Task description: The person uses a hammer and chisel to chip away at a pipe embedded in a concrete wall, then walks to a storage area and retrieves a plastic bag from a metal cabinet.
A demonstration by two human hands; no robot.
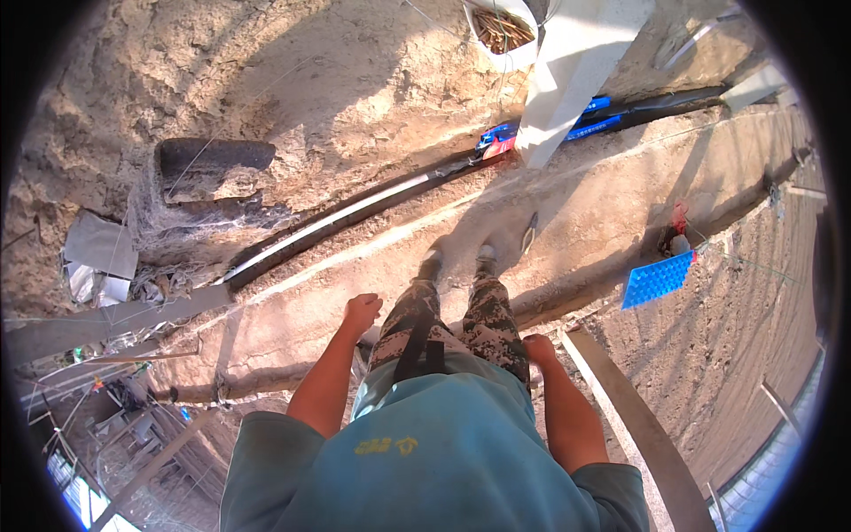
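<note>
I stand on a dirt path [301,328] in camouflage trousers and a teal shirt. My left hand [362,312] hangs beside my left thigh, its fingers curled in and nothing visible in them. My right hand [537,348] is down against my right thigh; its fingers are mostly hidden from above. Neither hand visibly touches a tool. On the dirt just ahead of my right foot lies a slim hand tool that looks like pliers [529,234].
A ditch-side black pipe [355,213] runs along the path's far edge, with blue and red packaging [496,142] beside a pale post [567,80]. A white container of sticks [503,35] is behind. At right are a blue dimpled panel [656,279] and a curved beam [620,417].
</note>
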